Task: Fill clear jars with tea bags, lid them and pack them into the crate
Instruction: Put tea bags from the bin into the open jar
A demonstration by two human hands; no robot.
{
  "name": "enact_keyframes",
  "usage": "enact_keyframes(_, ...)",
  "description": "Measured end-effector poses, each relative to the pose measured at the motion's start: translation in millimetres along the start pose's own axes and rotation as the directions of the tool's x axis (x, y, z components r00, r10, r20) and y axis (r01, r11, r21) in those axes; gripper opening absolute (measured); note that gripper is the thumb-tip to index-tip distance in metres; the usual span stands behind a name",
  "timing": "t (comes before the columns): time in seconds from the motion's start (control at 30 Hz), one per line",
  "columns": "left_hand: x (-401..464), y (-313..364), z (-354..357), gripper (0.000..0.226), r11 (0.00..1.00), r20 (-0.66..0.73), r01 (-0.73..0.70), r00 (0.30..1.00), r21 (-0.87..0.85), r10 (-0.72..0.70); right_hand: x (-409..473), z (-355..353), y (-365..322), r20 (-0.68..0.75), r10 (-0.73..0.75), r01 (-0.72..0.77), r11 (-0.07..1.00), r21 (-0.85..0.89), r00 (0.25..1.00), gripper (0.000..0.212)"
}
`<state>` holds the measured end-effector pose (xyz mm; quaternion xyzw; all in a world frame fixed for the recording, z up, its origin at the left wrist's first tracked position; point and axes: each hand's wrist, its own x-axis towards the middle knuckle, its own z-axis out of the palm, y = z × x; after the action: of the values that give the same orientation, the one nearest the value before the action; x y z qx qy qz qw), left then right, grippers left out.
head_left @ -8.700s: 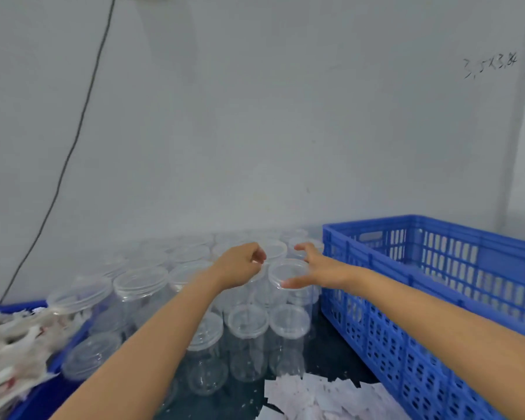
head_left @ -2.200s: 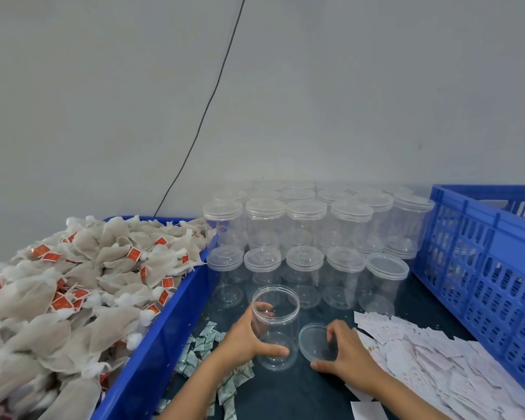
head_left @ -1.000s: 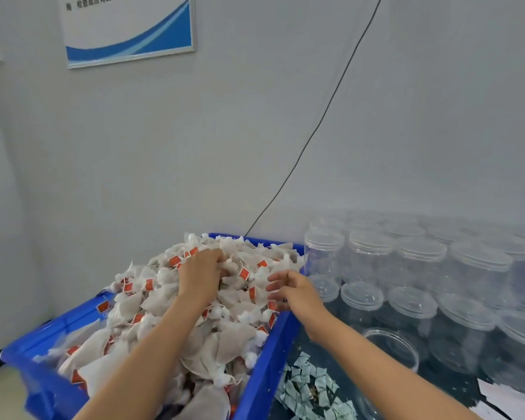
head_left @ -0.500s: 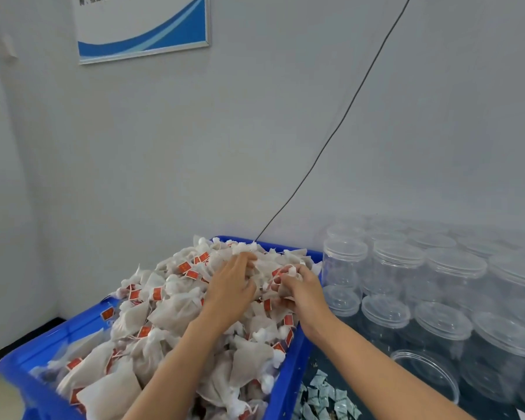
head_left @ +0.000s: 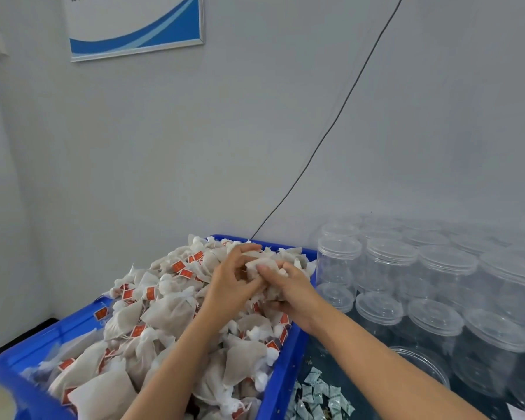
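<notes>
A blue bin (head_left: 281,368) at the left is heaped with white tea bags (head_left: 164,310) bearing red tags. Over the heap's far right side, my left hand (head_left: 229,291) and my right hand (head_left: 288,287) meet and together grip a bunch of tea bags (head_left: 262,265) between curled fingers. An open clear jar (head_left: 422,363) without a lid stands at the lower right, partly behind my right forearm. Rows of lidded clear jars (head_left: 388,265) stand stacked to the right along the wall. The crate is out of view.
Small green-white sachets (head_left: 319,395) lie scattered on the dark table beside the bin. A black cable (head_left: 340,110) runs down the grey wall to the bin's back edge. A blue-and-white framed sign (head_left: 134,25) hangs at the upper left.
Both hands have drawn together on the heap and lifted a bunch of tea bags slightly; half a second ago they lay apart, digging into the pile.
</notes>
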<state>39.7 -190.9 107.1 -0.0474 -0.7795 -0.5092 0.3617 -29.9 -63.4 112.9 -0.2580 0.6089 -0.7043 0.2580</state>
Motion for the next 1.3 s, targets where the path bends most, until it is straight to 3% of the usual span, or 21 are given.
enact_keyframes(0.07,0.5,-2.9,-6.3,0.048,0.979,-0.017,0.056,0.998,-0.197,-0.061,2.5,-4.4,-5.6,-0.036,0.016,-0.013,0.997,0.073,0.999,0.035)
enact_keyframes(0.1,0.5,-5.1,-8.5,0.051,0.976,-0.064,0.085,0.993,-0.203,-0.1,3.7,-7.1,-10.7,-0.043,0.018,-0.014,0.995,0.095,0.999,0.032)
enact_keyframes(0.17,-1.4,-8.4,-10.7,0.049,0.986,-0.137,0.164,0.977,-0.008,-0.163,8.4,-12.1,-24.5,-0.045,0.01,-0.005,0.994,0.105,0.999,0.023)
enact_keyframes(0.2,-2.8,-10.7,-9.7,0.043,0.97,-0.108,0.19,0.979,0.155,-0.174,11.8,-14.3,-32.8,-0.043,0.006,-0.001,0.995,0.103,0.999,0.017)
enact_keyframes(0.3,-4.9,-17.2,0.4,0.028,0.737,0.141,0.065,0.967,0.672,-0.214,20.1,-17.9,-57.5,-0.026,-0.039,0.041,0.996,0.081,0.999,0.012)
enact_keyframes(0.37,-3.2,-18.4,9.7,0.04,0.598,0.19,-0.012,0.953,0.801,-0.235,23.0,-20.3,-67.8,-0.059,-0.074,0.079,0.993,0.086,0.996,0.014)
enact_keyframes(0.43,-0.5,-19.7,16.0,0.046,0.568,0.164,-0.005,0.959,0.823,-0.229,21.9,-24.0,-70.2,-0.112,-0.095,0.103,0.993,0.064,0.989,0.016)
enact_keyframes(0.5,0.2,-20.1,17.5,0.035,0.649,0.116,0.055,0.969,0.759,-0.217,17.8,-30.6,-66.6,-0.148,-0.11,0.104,0.994,-0.046,0.983,0.022)
enact_keyframes(0.63,3.9,-17.9,6.8,0.017,0.896,-0.113,0.153,0.987,0.416,-0.116,9.8,-43.0,-52.2,-0.108,-0.069,0.032,0.948,-0.317,0.992,0.053)
enact_keyframes(0.73,6.0,-13.2,-2.2,0.017,0.967,-0.295,0.205,0.943,0.154,-0.153,6.0,-39.2,-39.5,-0.068,0.028,-0.054,0.904,-0.425,0.997,0.06)
enact_keyframes(0.83,2.3,-11.8,-2.6,0.015,0.964,-0.246,0.264,0.933,-0.032,-0.264,5.7,-25.0,-28.5,-0.011,-0.014,0.008,0.898,-0.441,1.0,0.047)
enact_keyframes(0.9,-0.6,-9.9,-4.0,0.016,0.962,-0.167,0.271,0.947,-0.046,-0.275,7.2,-14.4,-23.1,-0.033,-0.088,0.064,0.896,-0.44,0.996,0.037)
enact_keyframes(1.0,-4.9,-10.9,-13.3,0.042,0.947,-0.004,0.254,0.966,0.198,-0.259,8.5,-7.3,-24.6,-0.17,-0.166,0.101,0.935,-0.339,0.971,0.017)
enact_keyframes(1.07,-9.0,-10.7,-19.5,0.066,0.857,0.091,0.201,0.957,0.475,-0.275,6.6,-10.7,-32.9,-0.211,-0.208,0.144,0.949,-0.281,0.955,0.01)
enact_keyframes(1.13,-11.3,-7.7,-22.3,0.075,0.749,0.159,0.094,0.953,0.656,-0.258,2.8,-16.1,-45.1,-0.169,-0.247,0.201,0.947,-0.25,0.954,0.006)
enact_keyframes(1.2,-9.6,-3.4,-24.2,0.066,0.656,0.217,0.034,0.93,0.754,-0.297,-1.3,-20.7,-58.8,-0.102,-0.279,0.252,0.942,-0.22,0.955,0.006)
enact_keyframes(1.3,-5.4,2.1,-25.3,0.026,0.52,0.259,-0.019,0.882,0.854,-0.393,-6.0,-28.0,-77.2,-0.03,-0.29,0.283,0.948,-0.148,0.956,0.005)
